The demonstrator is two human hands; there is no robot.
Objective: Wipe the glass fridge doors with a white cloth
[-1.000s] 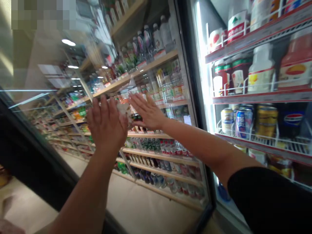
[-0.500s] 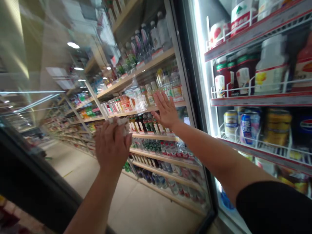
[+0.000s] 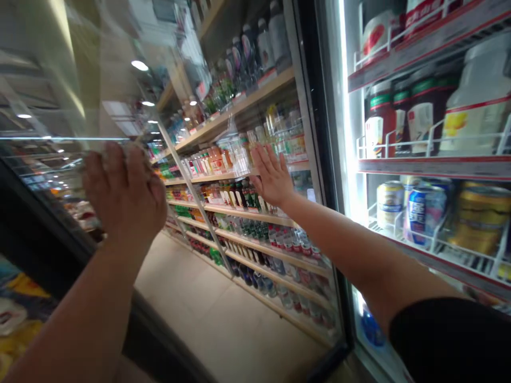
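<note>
Harshest light by far is the white vertical strip light [image 3: 346, 117] on the right, totally blown out. Round white ceiling lights [image 3: 139, 65] make hot spots far left, and the clear flat glass door pane [image 3: 247, 335] has streaky glare up top. The bare left hand [image 3: 123, 197] is blurry and kinda shadowed; the bare right hand [image 3: 273, 178] looks crisper. The black fabric sleeve [image 3: 447, 338] near right is a detail-free dark blob, gold cylindrical metal cans [image 3: 481, 215] are soft, and the edges look stretched.
</note>
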